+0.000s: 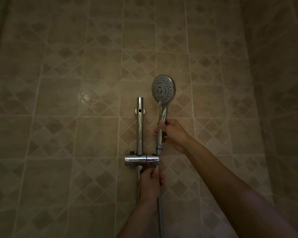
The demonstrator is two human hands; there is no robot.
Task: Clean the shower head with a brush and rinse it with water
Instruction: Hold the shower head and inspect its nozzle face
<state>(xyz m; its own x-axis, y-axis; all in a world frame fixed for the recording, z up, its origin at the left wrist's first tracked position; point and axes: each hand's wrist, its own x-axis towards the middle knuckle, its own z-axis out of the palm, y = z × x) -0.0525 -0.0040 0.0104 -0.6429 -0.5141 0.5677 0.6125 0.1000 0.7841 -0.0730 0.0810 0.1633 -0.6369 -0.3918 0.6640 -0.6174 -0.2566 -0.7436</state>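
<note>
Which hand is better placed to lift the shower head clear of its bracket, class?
The right hand: it already grips the shower head by its handle, above the bracket. The left hand sits below the bracket at the hose.

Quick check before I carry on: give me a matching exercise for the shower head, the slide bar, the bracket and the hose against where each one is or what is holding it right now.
Things:
1. shower head
2. slide bar
3. bracket
4. hose

States:
A. gripped by the left hand, just under the bracket
B. clamped on the slide bar
C. fixed upright on the tiled wall
D. held up by its handle in the right hand, spray face toward the camera

Pairs: 1-D, 2-C, 3-B, 4-A
</note>
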